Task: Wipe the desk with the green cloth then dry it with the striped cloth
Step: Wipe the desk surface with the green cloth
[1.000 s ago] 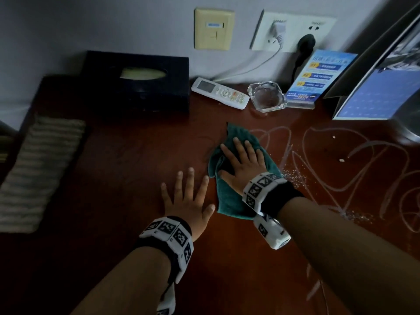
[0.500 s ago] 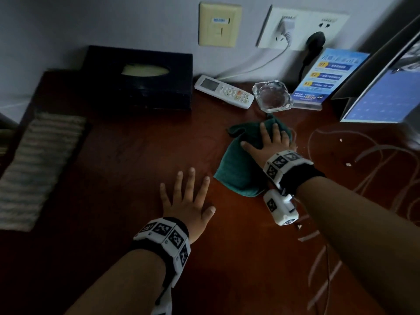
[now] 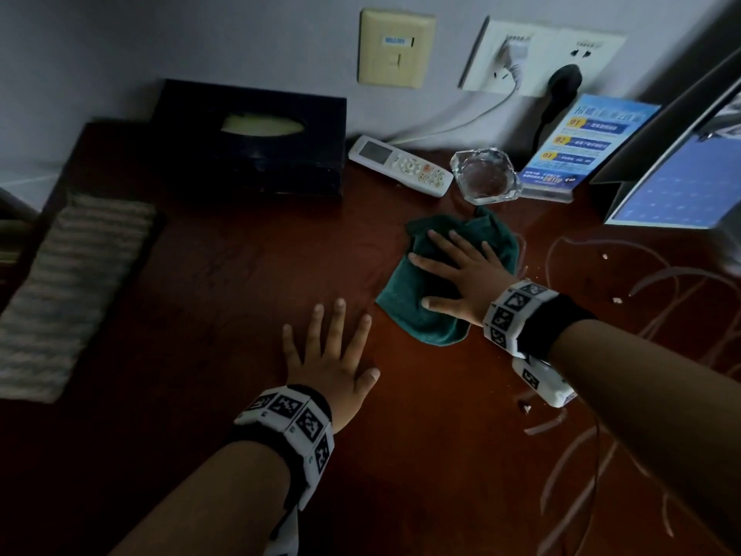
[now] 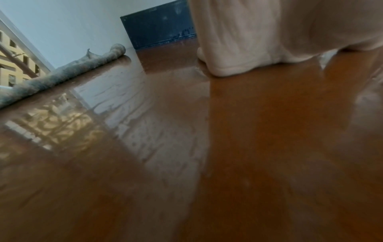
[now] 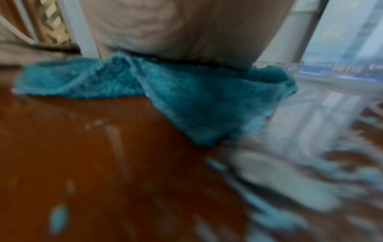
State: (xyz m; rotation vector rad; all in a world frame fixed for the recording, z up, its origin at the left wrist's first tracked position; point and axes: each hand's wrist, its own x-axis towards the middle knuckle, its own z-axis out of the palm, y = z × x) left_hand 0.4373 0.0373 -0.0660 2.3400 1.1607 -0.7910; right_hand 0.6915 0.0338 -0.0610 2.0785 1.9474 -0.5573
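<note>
The green cloth (image 3: pixel 413 302) lies crumpled on the reddish-brown desk (image 3: pixel 224 282), just in front of the glass ashtray. My right hand (image 3: pixel 461 270) presses flat on it with fingers spread; from the right wrist the cloth (image 5: pixel 199 101) bulges out under the palm. My left hand (image 3: pixel 333 355) rests flat on the bare desk to the cloth's left, fingers straight, holding nothing. The striped cloth (image 3: pixel 68 290) lies folded at the desk's far left edge, and the left wrist view shows it (image 4: pixel 62 72) as a low roll.
Along the wall stand a dark tissue box (image 3: pixel 248 138), a white remote (image 3: pixel 401 166), a glass ashtray (image 3: pixel 485 176), a blue leaflet stand (image 3: pixel 577 142) and a laptop (image 3: pixel 681 182). White smears and crumbs (image 3: pixel 613 300) mark the desk's right half.
My right hand slid the green cloth away from me toward the ashtray, then swept it slightly back left. The left hand stayed flat in place.
</note>
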